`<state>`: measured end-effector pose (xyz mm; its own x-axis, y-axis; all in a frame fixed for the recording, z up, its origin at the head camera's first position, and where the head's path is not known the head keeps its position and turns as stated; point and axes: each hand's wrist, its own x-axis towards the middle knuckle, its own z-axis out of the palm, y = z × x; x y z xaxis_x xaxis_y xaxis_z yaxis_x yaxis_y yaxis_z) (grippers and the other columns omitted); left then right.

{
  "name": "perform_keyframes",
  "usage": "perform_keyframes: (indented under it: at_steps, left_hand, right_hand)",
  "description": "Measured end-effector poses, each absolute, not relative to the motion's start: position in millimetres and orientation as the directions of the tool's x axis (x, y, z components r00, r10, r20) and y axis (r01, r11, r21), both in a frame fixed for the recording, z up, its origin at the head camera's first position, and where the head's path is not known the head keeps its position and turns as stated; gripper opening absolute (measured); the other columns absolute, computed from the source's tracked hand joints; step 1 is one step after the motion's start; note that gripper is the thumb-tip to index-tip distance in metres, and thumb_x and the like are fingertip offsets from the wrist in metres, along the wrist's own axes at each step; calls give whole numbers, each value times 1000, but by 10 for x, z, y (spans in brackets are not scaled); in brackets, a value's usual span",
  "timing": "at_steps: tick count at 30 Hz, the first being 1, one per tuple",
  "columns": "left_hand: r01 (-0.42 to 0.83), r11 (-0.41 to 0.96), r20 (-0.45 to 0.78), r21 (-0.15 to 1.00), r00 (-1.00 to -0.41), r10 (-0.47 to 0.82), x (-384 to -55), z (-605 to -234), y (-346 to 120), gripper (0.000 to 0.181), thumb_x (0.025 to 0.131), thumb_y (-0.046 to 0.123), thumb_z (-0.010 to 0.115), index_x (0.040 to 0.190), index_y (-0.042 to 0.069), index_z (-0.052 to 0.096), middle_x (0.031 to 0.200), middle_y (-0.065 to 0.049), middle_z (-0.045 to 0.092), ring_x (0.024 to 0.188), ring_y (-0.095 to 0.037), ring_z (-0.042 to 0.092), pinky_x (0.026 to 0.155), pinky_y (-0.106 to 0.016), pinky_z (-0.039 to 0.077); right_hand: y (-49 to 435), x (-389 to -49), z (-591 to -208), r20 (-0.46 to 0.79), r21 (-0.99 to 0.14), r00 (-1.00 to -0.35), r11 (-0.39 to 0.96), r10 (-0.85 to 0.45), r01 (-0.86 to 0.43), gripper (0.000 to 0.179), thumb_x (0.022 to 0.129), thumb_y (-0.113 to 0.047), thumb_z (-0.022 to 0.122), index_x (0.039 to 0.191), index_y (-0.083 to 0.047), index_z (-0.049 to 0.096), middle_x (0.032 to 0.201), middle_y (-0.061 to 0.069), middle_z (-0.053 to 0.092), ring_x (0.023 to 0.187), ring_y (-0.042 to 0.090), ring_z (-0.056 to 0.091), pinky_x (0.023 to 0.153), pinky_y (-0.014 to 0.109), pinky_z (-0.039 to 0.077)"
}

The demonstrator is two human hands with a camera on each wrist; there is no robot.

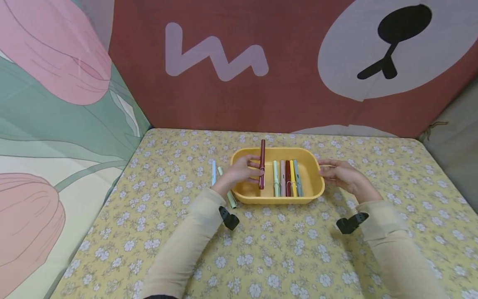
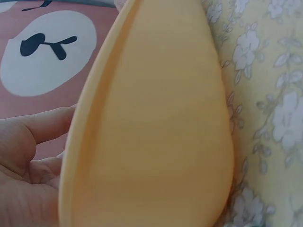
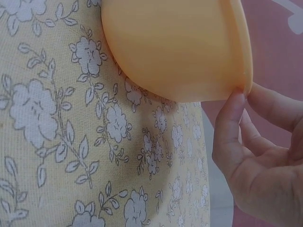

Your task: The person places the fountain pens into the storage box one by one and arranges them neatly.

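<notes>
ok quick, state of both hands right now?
Left hand: holding a dark red pen over the yellow tray.
Right hand: pinching the yellow tray's rim.

The yellow tray (image 1: 280, 200), oblong with rounded corners, contained five pens (image 1: 288, 176) side by side (pale green, mauve, dark red, yellow, grey-green). A glossy maroon pen (image 1: 262, 155) was held over the tray's left part. Left of the tray were a light blue pen (image 1: 213, 172) and a green pen (image 1: 232, 200).
</notes>
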<state>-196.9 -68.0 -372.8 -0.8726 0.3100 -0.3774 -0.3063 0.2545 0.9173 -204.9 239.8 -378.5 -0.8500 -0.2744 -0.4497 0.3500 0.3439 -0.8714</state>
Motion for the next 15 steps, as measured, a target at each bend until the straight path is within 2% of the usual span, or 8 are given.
perform_keyframes:
  at_steps: [15]
  left_hand:
    - [-358,313,-451,880,-838,309,-1946,-3847,-533,59,88,-3,63,142,6,40,129,-19,54,105,-31,63,79,-33,61]
  right_hand:
    - [2401,-2048,-3786,-454,-871,-849,337,-270,358,65,97,-13,53,150,4,18,90,-17,61,83,-3,64,81,17,57]
